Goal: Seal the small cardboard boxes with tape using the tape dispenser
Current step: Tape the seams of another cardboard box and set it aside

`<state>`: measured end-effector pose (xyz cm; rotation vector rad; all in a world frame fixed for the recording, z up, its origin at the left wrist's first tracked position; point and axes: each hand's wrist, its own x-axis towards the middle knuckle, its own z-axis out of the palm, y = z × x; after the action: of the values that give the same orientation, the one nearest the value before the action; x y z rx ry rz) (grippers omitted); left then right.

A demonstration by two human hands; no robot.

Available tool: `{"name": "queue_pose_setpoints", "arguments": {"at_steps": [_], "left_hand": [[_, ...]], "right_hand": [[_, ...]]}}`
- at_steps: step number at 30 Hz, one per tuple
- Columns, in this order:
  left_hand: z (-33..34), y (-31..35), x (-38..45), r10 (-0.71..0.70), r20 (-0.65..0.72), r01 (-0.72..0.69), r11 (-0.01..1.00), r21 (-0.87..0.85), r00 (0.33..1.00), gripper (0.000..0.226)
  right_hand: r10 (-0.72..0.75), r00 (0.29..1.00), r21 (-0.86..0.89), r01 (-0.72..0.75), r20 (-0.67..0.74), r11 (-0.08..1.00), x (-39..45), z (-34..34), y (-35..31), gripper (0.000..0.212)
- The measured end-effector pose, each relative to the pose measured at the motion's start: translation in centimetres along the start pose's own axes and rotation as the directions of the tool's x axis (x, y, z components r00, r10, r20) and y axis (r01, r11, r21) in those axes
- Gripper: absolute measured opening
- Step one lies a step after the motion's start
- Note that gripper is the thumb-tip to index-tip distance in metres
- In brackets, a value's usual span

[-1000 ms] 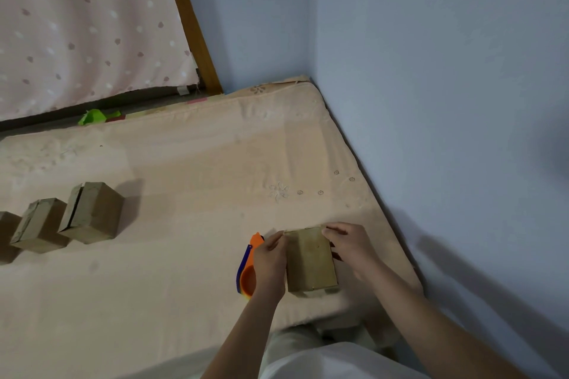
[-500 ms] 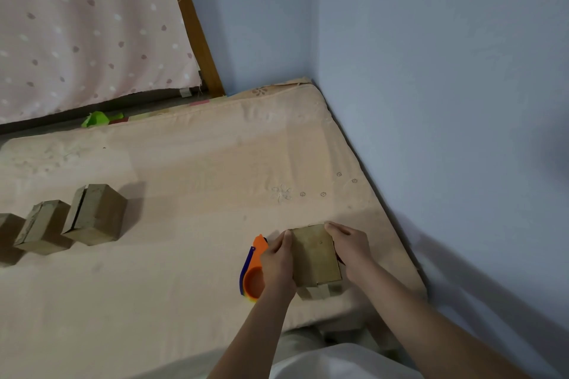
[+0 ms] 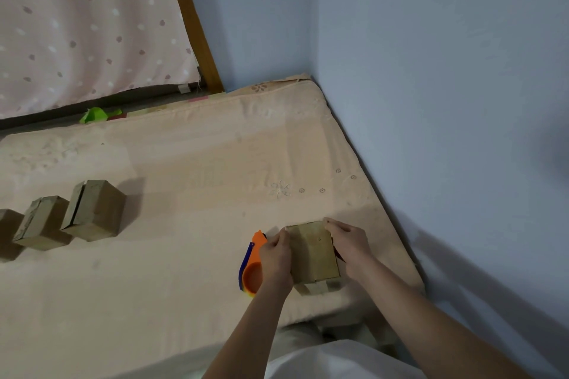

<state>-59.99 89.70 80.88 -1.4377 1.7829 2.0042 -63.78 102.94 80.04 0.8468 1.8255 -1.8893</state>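
A small brown cardboard box (image 3: 312, 252) sits near the front right of the mattress (image 3: 191, 175). My left hand (image 3: 275, 258) presses against its left side and my right hand (image 3: 349, 244) grips its right side, fingers curled over the far top corner. An orange and blue tape dispenser (image 3: 252, 268) lies on the mattress just left of my left hand, partly hidden by it. Three more small cardboard boxes stand in a row at the left: the nearest one (image 3: 94, 209), a middle one (image 3: 41, 221) and one cut off by the frame edge (image 3: 7, 224).
A blue wall (image 3: 431, 101) runs along the mattress's right edge and behind it. A pink dotted cloth on a wooden frame (image 3: 191, 18) leans at the back left. A green scrap (image 3: 95, 115) lies beyond the mattress's far edge.
Both hands have slid along the box and closed in on its sides, and the box has shifted slightly. The dispenser and the row of boxes have not moved.
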Motion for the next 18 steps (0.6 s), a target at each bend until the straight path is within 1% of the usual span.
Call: {"name": "queue_pose_setpoints", "arguments": {"at_steps": [5,10,12,15,18], "left_hand": [[-0.2,-0.1,-0.2,0.006,-0.001,-0.006,1.0,0.019,1.0,0.013],[-0.4,-0.3,-0.1,0.042,-0.004,-0.042,0.999,0.023,0.999,0.016],[-0.5,-0.3,-0.1,0.027,-0.002,-0.027,0.999,0.018,1.0,0.017],[-0.5,0.1,-0.2,-0.019,0.031,0.019,1.0,-0.02,0.999,0.025],[-0.6,0.6,0.5,-0.032,0.058,0.037,0.996,-0.08,0.998,0.021]], "right_hand": [[-0.002,1.0,-0.001,0.002,0.011,1.0,-0.2,-0.3,0.0,0.019],[-0.009,1.0,-0.002,0.009,-0.003,1.0,-0.2,0.0,0.0,0.019],[0.004,1.0,-0.006,-0.004,-0.007,1.0,0.0,0.0,0.0,0.019],[0.048,0.999,0.002,-0.048,0.014,0.999,0.1,-0.2,-0.5,0.02],[0.069,0.997,0.013,-0.069,0.035,0.998,0.0,-0.2,-1.3,0.02]]}}
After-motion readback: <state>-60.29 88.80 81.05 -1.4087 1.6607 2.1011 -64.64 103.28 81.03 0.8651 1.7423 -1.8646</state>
